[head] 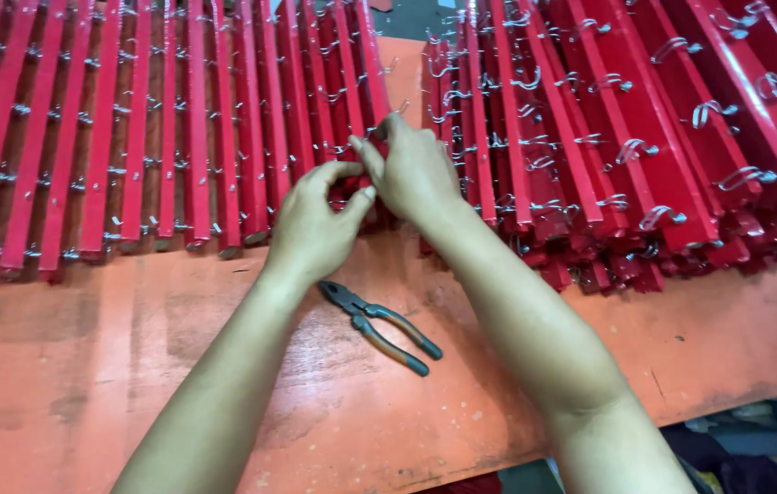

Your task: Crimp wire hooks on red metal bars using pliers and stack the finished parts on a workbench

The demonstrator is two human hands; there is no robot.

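Orange-red worktable (132, 384) fills the view, paint worn and stained. Two big batches of red painted slats are laid on it: left stack (114, 137) set out flat in neat rows, right stack (644, 137) piled deeper and leaning. Bent wire hooks (663, 217) are seen fixed along the slats in both batches.

One slat (372, 82) at the right edge of the left stack is being worked on. Its lower end is covered by both hands, so the end itself is hidden.

Left hand (315, 224) is curled, thumb and forefinger pinched narrow at the slat end. Right hand (416, 174) is crossed over it, fingertips closed tight at the same spot. Something small is pinched between them, probably a wire hook, but it is too hidden to be sure.

Handling judgement: slat looks stiff and light, painted face likely a bit slick, best gripped across its narrow edges near the end. Wire is thin, springy, with sharp ends; best held by the bend.

Pliers (381, 327) with dark, worn grips lie closed on the table just below the wrists, untouched.
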